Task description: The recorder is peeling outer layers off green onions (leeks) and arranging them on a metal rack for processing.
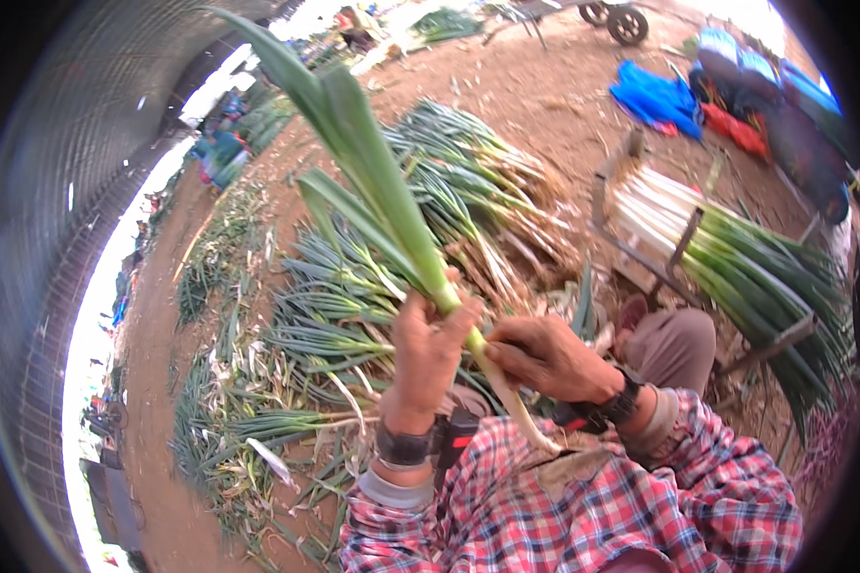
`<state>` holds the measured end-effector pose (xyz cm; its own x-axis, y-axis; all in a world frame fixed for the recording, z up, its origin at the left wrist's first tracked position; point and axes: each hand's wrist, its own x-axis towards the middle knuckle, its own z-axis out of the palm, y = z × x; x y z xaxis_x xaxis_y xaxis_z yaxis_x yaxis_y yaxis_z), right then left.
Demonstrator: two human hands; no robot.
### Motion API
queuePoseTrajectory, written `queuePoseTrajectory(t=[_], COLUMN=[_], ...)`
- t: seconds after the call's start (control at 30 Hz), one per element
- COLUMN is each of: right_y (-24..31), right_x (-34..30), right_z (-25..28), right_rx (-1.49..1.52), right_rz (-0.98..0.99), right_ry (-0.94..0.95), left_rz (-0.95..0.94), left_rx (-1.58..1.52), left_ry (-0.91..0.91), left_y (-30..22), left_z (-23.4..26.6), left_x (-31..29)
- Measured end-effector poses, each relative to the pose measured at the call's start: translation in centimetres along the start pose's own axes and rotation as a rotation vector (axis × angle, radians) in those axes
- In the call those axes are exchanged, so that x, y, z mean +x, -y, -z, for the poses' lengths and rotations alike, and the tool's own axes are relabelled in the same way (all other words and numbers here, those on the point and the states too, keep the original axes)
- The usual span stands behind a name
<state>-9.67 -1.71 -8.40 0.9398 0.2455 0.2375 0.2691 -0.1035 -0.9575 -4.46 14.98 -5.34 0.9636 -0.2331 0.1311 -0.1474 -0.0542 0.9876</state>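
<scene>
A single long leek (379, 164) slants across the middle, its broad green leaves toward the far left and its white root end near my lap. My left hand (428, 349) is wrapped round the stalk where green turns pale. Lower down, my right hand (551, 355) has thumb and fingers closed on the white part of the same leek. Whether it also pinches a loose outer leaf cannot be made out. Beyond my hands lie heaps of untrimmed leeks (459, 205), their roots pointing right.
On my right, a metal-framed rack (683, 250) holds a stack of cleaned leeks. Peeled leaves and scraps (234, 458) litter the earth at left. Farther off are a blue sheet (655, 95), a red cloth (736, 130) and a wheeled cart (627, 25). A curved mesh wall (57, 191) rises at far left.
</scene>
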Motion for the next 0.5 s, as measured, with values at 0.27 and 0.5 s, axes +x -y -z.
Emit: queuePoseTrajectory(t=[0.27,0.5], right_y=[-1.6,-1.0], right_x=[-2.3,-3.8], right_z=[-0.8,0.6], right_rx=[-0.059,-0.094], right_rz=[0.002,-0.047], right_ry=[-0.249,-0.298], left_rz=[-0.097,-0.275], left_rx=[0.257,0.408], left_ry=[0.099,0.151], left_y=[0.0,-0.8], left_z=[-1.6,-3.6], left_x=[0.8,1.1])
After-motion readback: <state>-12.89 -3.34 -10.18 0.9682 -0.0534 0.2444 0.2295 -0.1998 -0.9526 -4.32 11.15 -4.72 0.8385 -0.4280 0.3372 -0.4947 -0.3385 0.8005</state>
